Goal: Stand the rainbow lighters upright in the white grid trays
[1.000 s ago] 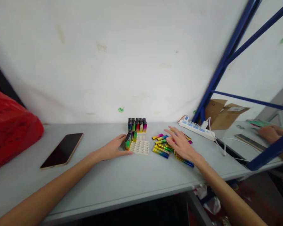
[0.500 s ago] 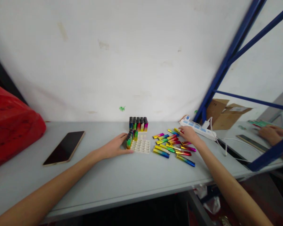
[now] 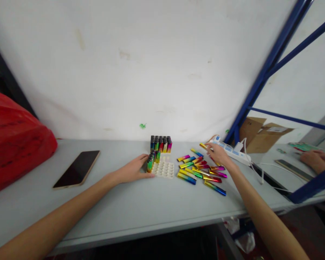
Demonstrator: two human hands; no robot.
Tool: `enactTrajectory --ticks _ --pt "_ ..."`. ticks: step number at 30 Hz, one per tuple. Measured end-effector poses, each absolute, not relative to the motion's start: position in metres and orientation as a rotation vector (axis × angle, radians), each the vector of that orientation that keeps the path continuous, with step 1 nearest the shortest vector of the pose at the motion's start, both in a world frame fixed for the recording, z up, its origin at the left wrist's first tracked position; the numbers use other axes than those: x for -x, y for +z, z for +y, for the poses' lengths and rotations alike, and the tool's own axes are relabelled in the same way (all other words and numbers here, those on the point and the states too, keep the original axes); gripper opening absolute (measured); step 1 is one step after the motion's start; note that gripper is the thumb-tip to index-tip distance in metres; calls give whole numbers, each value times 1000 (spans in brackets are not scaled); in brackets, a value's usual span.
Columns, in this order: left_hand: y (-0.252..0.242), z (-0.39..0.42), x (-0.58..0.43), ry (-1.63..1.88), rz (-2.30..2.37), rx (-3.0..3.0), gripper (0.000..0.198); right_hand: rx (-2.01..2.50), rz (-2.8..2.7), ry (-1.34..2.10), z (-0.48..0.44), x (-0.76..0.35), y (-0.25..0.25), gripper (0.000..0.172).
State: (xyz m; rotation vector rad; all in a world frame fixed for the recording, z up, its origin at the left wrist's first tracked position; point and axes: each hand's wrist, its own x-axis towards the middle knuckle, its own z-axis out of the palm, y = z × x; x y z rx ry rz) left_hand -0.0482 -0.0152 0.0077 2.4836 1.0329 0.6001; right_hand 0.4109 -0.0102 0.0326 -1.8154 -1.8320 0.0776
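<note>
Shiny coloured sticks (image 3: 187, 179) lie loose on the worktop (image 3: 124, 207), between its front and back edges, right of a white tray (image 3: 166, 170). On my feed, my right hand (image 3: 218, 154) touches a gold stick (image 3: 203, 145); whether it's grasped, I can't tell. My left hand (image 3: 135, 168) curls around the tray's left end, beside upright black-topped pieces (image 3: 150, 166), grip unclear. More (image 3: 161, 145) stand near the back edge

- A glossy, metallic finish is shown by the loose sticks (image 3: 215, 188).
- Matt, pale plastic is suggested by the pitted tray (image 3: 166, 172).
- The phone (image 3: 78, 168) is faced with smooth, dark glass.
- Thin, creased plastic is seen in the red bag (image 3: 18, 144).
- The tabletop (image 3: 111, 209) is finished smooth and matt.
- Blue-painted metal is suggested by the frame (image 3: 271, 72).
- The box (image 3: 269, 137) is made of matt cardboard.
</note>
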Motion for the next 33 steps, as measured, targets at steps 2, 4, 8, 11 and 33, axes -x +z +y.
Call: enactTrajectory --ticks 2,4,8,11,33 --pt "8 -16 48 599 1034 -2484 86 1632 -1718 279 -4 -400 40 35" --pt "9 -16 48 580 1035 -2483 86 1386 -1575 484 2 -381 49 42" --pt "10 -17 47 564 1032 -2474 85 1002 -1324 867 10 -322 64 53" --pt "10 -17 47 573 1024 -2469 86 896 -1307 1092 6 -276 64 57" --pt "6 -16 48 622 998 -2465 82 1225 -1758 505 -32 -200 17 44"
